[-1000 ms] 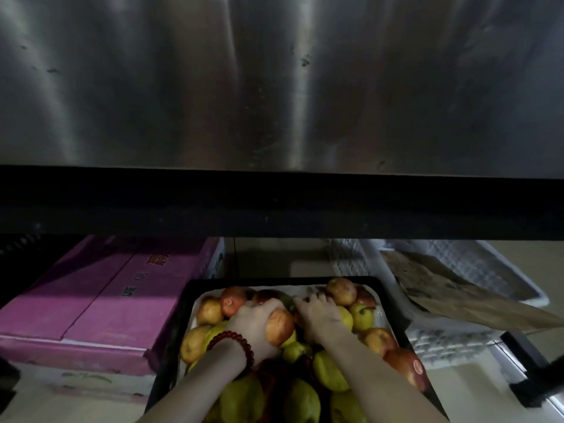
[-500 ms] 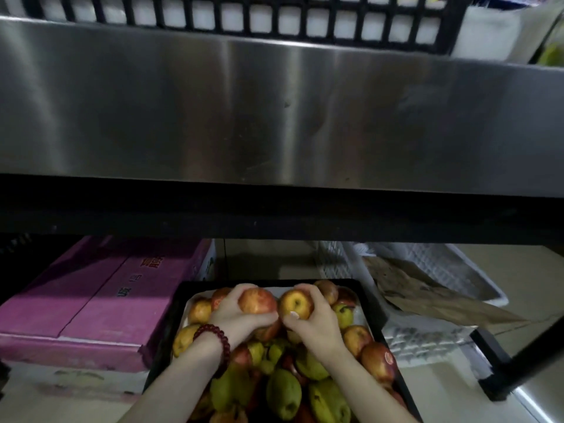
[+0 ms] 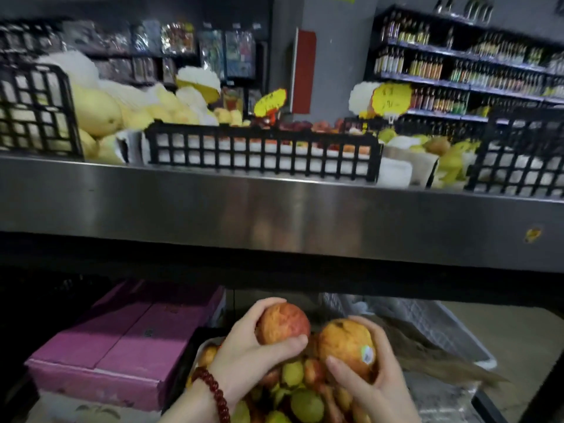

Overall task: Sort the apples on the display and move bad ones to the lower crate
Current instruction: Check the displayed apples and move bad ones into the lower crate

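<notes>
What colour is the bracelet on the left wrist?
Dark red beads; the bracelet shows clearly in the head view, below the left hand.

Head view, forward, slightly downward

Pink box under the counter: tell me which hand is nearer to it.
Left. The left hand, gripping a red apple, is just right of the pink box. The right hand, holding a stickered apple, is further right, beyond the left hand.
</notes>
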Available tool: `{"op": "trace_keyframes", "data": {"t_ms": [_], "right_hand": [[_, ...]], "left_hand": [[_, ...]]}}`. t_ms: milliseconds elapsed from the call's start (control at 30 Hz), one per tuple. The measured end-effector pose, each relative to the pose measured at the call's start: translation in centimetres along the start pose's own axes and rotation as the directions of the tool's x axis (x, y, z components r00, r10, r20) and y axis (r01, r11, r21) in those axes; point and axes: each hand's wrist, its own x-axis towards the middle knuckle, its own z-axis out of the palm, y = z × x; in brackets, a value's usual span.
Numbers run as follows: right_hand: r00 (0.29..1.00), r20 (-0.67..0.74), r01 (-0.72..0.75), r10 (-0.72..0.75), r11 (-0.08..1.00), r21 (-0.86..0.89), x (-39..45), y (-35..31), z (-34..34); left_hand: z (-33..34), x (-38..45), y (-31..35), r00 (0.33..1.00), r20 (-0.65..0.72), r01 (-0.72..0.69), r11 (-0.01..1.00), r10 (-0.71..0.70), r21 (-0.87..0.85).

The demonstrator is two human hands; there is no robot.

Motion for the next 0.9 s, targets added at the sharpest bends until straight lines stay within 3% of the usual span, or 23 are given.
{"op": "trace_keyframes", "data": {"t_ms": [200, 333, 533, 733, 900], "right_hand": [[0.972, -0.100, 0.215, -0.215, 0.977, -0.001, 1.4, -8.0, 0.0], [0.931, -0.120, 0.348, -0.345, 0.938, 0.007, 5.4, -15.2, 0.6], [0.891, -0.128, 0.429, -0.436, 0.900, -0.079, 13.5, -23.2, 1.9], [0.939, -0.095, 0.281, -0.329, 0.898, -0.338, 20.8, -28.3, 1.6], [0.972, -0.189, -0.007, -0.137, 0.793, -0.609, 27.2, -28.1, 0.3]], "left_hand": [[-1.7, -1.2, 8.2, 0.977, -0.067, -0.203, 0.979, 0.201, -0.021], [-3.9, 1.7, 16.1, 0.964, -0.075, -0.257, 0.966, 0.254, -0.031], [-6.7, 8.8, 26.9, 0.949, -0.121, -0.253, 0.932, 0.292, 0.259], [-8.1, 16.6, 31.4, 0.955, -0.116, -0.145, 0.773, 0.272, 0.618], [-7.0, 22.5, 32.5, 0.985, -0.120, -0.018, 0.761, 0.125, 0.648]]}}
